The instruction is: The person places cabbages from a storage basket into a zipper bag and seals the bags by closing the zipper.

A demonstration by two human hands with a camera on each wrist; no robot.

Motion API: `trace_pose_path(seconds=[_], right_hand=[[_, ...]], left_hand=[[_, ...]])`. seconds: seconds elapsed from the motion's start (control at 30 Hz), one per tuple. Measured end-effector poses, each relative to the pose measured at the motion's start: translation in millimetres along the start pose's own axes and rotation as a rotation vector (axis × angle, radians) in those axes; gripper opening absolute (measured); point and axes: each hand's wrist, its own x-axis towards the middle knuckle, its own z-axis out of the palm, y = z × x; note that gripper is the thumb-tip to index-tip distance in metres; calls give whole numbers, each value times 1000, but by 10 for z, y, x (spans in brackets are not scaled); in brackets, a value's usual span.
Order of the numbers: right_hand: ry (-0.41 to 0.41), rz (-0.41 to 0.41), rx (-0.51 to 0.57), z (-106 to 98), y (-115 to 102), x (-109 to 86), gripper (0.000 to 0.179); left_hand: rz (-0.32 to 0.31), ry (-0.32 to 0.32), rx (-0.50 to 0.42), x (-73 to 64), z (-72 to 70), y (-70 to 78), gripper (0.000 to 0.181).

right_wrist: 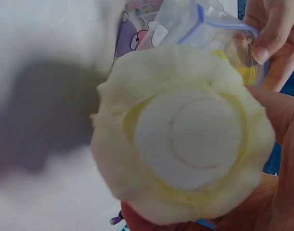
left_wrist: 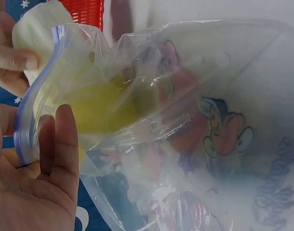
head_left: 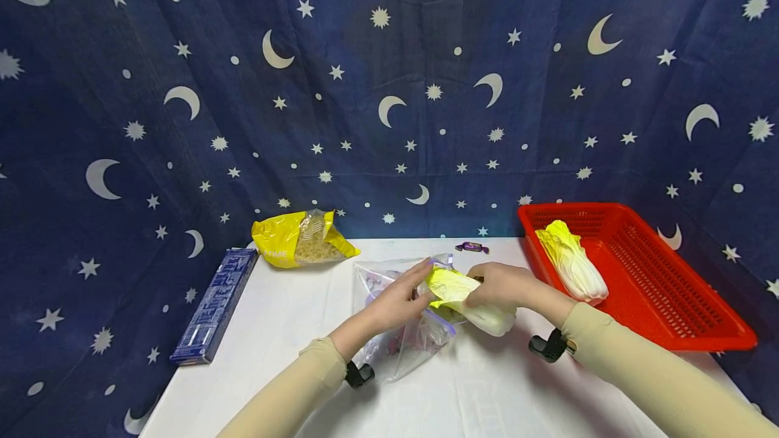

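My right hand (head_left: 496, 286) grips a napa cabbage (head_left: 496, 320) around its pale stem part. The cabbage's yellow leafy end sits inside the mouth of a clear zip bag (head_left: 398, 353), and its white base (right_wrist: 185, 139) faces the right wrist camera. My left hand (head_left: 398, 303) holds the bag by its purple zip edge (left_wrist: 22, 115), with fingers inside the opening. Cartoon figures (left_wrist: 224, 127) are printed on the bag. Through the plastic in the left wrist view, the yellow leaves (left_wrist: 103, 110) look blurred.
A red plastic basket (head_left: 688, 340) stands at the right with another napa cabbage (head_left: 572, 262) in it. Toward the back lie a purple-wrapped candy (head_left: 472, 247) and a yellow food bag (head_left: 282, 238). A long blue box (head_left: 216, 306) lies along the table's left edge.
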Motion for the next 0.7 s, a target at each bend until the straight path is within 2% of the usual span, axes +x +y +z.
trace_pose_path(seconds=[0.1,0.23,0.43,0.7], right_hand=[[0,-19,148,2,47,43,36],[-20,8,349,7,92,73,36],[-60,134,574,45,136,100,50],[-114,229,858,111,197,142,45]], left_hand=[[4,-4,8,0,17,8,66],[12,-13,1,-4,36,21,68],[1,-7,-20,6,63,59,69],[11,7,-35,30,113,67,73]])
